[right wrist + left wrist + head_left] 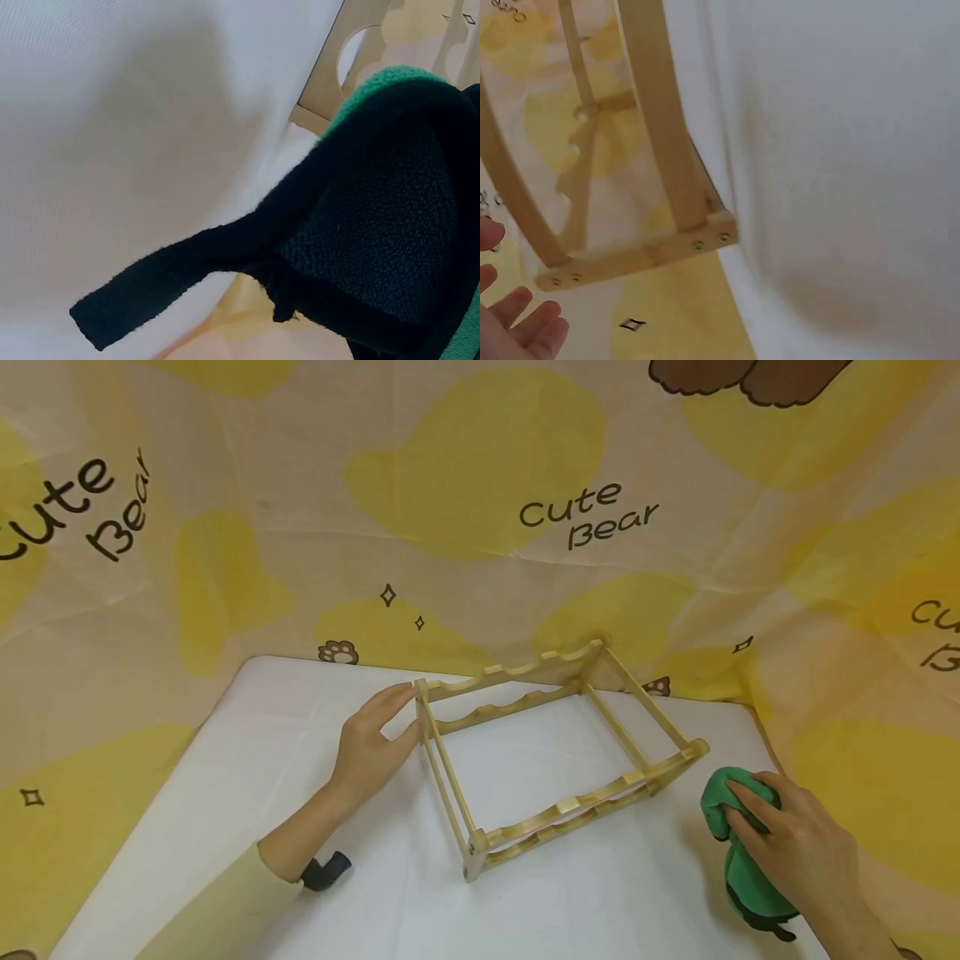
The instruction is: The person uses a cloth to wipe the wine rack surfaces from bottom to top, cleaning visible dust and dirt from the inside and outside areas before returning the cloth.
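Note:
A pale wooden rack (566, 807) with scalloped rails stands tilted in the head view. Beside its left back corner is my left hand (375, 739), thumb and fingers spread right at the corner post. In the left wrist view those fingertips (549, 330) lie next to the screwed end of the rack (641, 255), not wrapped round it. My right hand (806, 835), to the right of the rack, grips a bunched green cloth (753, 881) with dark edging. Close up, the right wrist view shows the cloth's dark inner side (375, 217) and a dark strap (150, 289).
The rack stands on a white table (360, 910). A small dark curved object (326, 870) lies on it, partly behind the left sleeve (225, 902). A printed yellow and beige curtain (465, 468) rises behind the table and along both sides.

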Available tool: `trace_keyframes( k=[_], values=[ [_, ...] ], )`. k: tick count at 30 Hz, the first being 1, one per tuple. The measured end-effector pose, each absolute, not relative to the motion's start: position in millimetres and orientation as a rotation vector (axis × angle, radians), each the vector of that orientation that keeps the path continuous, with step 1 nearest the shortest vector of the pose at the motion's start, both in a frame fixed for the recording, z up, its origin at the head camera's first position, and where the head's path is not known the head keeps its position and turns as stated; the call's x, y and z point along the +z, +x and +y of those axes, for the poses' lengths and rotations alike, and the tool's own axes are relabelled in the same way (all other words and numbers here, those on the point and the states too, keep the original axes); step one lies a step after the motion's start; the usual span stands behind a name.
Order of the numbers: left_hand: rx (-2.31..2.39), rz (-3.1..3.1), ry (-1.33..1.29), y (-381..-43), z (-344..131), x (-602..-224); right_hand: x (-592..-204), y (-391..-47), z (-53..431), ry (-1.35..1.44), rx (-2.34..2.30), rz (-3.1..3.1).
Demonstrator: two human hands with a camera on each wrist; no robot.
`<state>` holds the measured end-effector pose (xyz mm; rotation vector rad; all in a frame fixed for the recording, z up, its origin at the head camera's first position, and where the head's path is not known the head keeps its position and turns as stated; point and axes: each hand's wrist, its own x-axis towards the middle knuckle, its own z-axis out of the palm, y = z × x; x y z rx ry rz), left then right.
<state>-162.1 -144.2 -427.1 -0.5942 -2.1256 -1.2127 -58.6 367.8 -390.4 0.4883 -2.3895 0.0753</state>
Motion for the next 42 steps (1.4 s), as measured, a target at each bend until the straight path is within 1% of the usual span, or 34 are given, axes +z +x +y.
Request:
trace_keyframes(
  k=[12,18,24,31,42],
  values=[
    [-1.139,-2.074,-0.775,-109.4,-130.2,-408.8,-390.8,-58.7,368.0,0.490,0.065,-2.375],
    [-0.921,-2.103,-0.859,-85.2,-117.2,-408.0,-391.8,-58.1,368.2,0.486,0.071,-2.372],
    [-0.759,-2.121,-0.888,-65.9,-105.5,-411.3,-393.6,-59.5,367.9,0.493,0.067,-2.359],
    [-0.722,-2.095,-0.950,-54.8,-92.5,-416.8,-394.2,-58.5,368.0,0.497,0.063,-2.361],
    [-0.644,-2.096,-0.998,-52.2,-86.8,-424.8,-395.0,-59.4,367.9,0.500,0.071,-2.363]
  ],
)
